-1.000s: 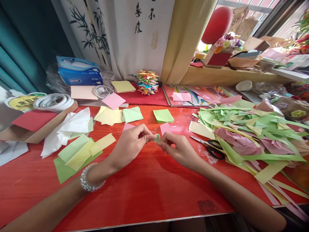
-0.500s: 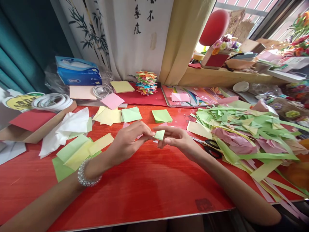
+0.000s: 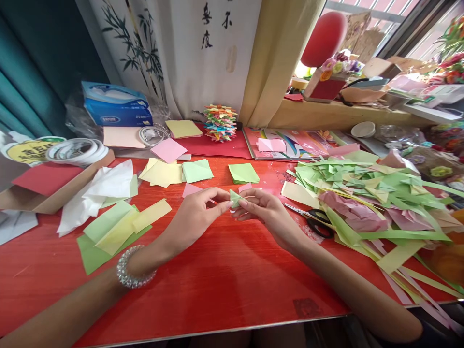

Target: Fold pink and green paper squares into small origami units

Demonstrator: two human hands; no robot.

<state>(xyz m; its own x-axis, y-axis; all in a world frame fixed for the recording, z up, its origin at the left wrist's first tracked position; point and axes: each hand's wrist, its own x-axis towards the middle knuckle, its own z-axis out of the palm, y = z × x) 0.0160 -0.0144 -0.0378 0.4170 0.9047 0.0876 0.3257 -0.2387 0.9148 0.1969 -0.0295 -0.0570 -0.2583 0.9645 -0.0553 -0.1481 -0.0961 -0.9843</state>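
Note:
Between my fingertips, above the red table, is a small folded piece of light green paper with a pointed top. My left hand pinches its left side between thumb and forefinger. On its other side, my right hand grips the paper with thumb and fingers. Just beyond my hands lies a stack of green paper squares. Left of that stack are pale green squares and yellow squares. Pink paper shows partly behind my left hand.
Black-handled scissors lie right of my right hand, beside a heap of folded green pieces and strips. A colourful folded-paper tower stands at the back. Tissue pack, tape rolls and loose green sheets are on the left.
The green paper has gone from a small four-sided shape to a pointed, triangular one. My right fingers have closed in on it, while my left hand keeps its pinch.

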